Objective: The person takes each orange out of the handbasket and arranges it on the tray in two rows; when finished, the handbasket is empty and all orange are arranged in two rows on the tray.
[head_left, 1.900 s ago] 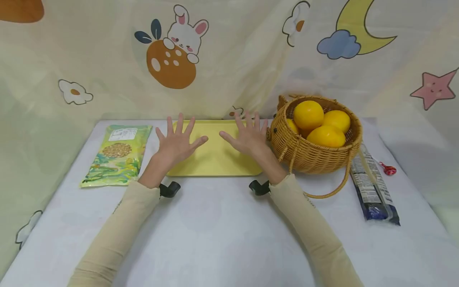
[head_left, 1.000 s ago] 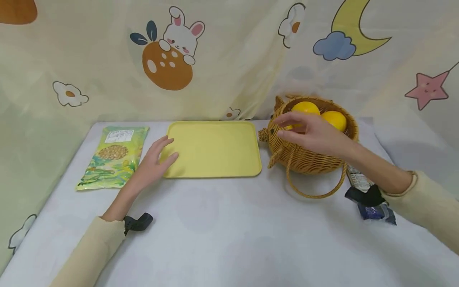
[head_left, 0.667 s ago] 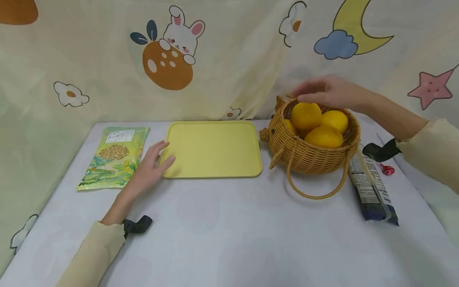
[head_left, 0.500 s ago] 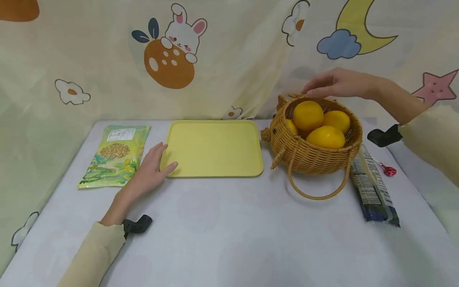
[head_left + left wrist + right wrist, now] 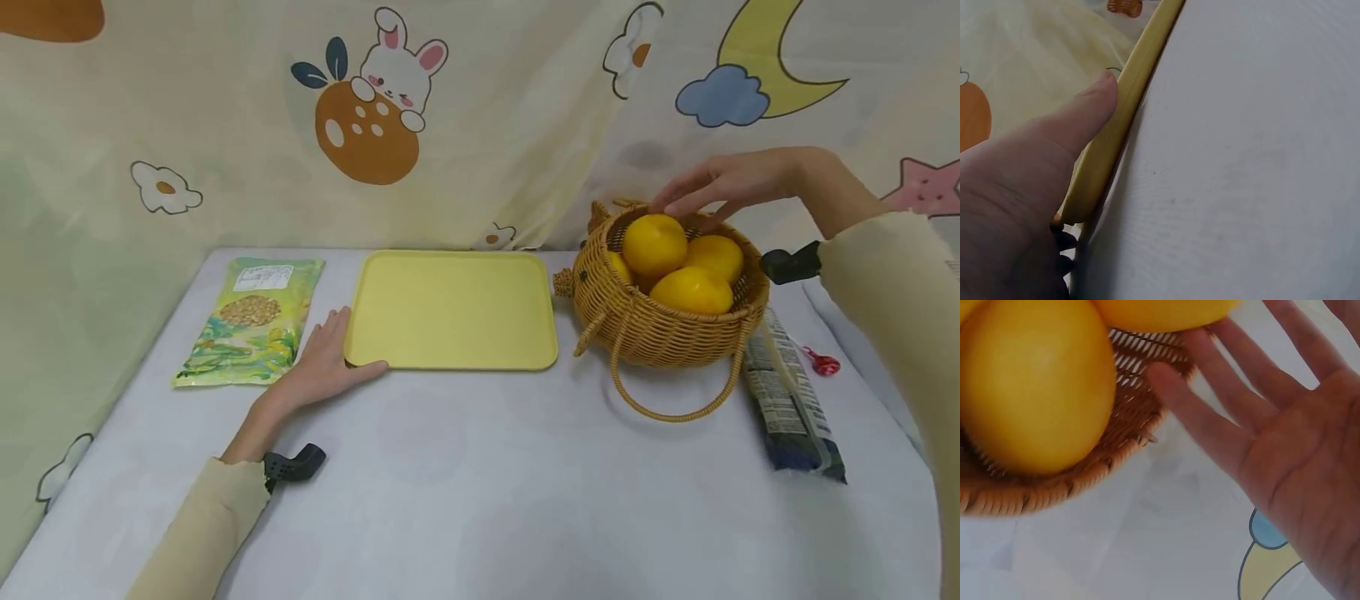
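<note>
My left hand (image 5: 324, 362) lies at the near left corner of the yellow tray (image 5: 453, 308), its fingers along the left side. In the left wrist view the straight thumb touches the tray's edge (image 5: 1124, 106). At the far right, my right hand (image 5: 738, 185) reaches over the back of a pig-shaped wicker basket (image 5: 663, 343). Several smooth yellow fruits (image 5: 692, 290) fill the basket. Seen from the right wrist, the fingers are spread and extended, fingertips right at the basket's rim (image 5: 1107, 464), beside a large egg-shaped yellow fruit (image 5: 1035, 387); the palm holds nothing.
A green and yellow bag of grains (image 5: 251, 321) lies left of the tray. Right of the basket are a dark printed packet (image 5: 791, 400) and a small red wrapped candy (image 5: 823, 363). The basket's looped handle (image 5: 675, 417) hangs forward over the white table (image 5: 480, 492). Patterned cloth (image 5: 510, 125) stands behind.
From being raised above the tray, my hands parted: the left came down to its near left corner, the right swung over the basket to its back rim. The basket and fruits stayed put.
</note>
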Motion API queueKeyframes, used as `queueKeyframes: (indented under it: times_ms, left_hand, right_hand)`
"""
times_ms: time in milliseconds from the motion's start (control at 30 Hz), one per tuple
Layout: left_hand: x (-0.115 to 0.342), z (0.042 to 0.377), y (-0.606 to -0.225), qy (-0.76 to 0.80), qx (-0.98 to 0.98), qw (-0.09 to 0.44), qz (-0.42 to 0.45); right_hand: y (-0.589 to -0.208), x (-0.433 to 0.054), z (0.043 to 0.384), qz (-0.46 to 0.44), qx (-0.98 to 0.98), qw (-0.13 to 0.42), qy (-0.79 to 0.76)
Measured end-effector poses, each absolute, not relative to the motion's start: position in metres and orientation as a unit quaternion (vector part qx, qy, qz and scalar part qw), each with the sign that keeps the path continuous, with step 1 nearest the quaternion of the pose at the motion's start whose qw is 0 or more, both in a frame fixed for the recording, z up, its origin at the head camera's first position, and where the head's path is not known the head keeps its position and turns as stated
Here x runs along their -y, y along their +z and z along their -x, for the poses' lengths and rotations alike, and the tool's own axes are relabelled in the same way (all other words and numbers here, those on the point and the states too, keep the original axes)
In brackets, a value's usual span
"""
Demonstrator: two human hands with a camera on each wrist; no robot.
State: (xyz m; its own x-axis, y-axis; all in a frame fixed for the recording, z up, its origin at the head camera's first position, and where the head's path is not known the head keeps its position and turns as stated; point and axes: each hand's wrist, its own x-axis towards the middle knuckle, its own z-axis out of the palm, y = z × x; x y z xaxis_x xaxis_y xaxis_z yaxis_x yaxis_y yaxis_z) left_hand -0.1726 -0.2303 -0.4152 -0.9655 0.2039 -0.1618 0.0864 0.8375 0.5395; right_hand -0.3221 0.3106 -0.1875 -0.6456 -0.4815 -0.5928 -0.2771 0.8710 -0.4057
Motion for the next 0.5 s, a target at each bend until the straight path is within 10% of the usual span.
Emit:
queueKeyframes:
  times_ms: [500]
  left_hand:
    - [0.227, 0.173, -0.416, 0.267, -0.955, 0.101, -0.080]
  right_hand:
    - [-0.207, -0.317, 0.342, 0.154, -0.845, 0.447, -0.249]
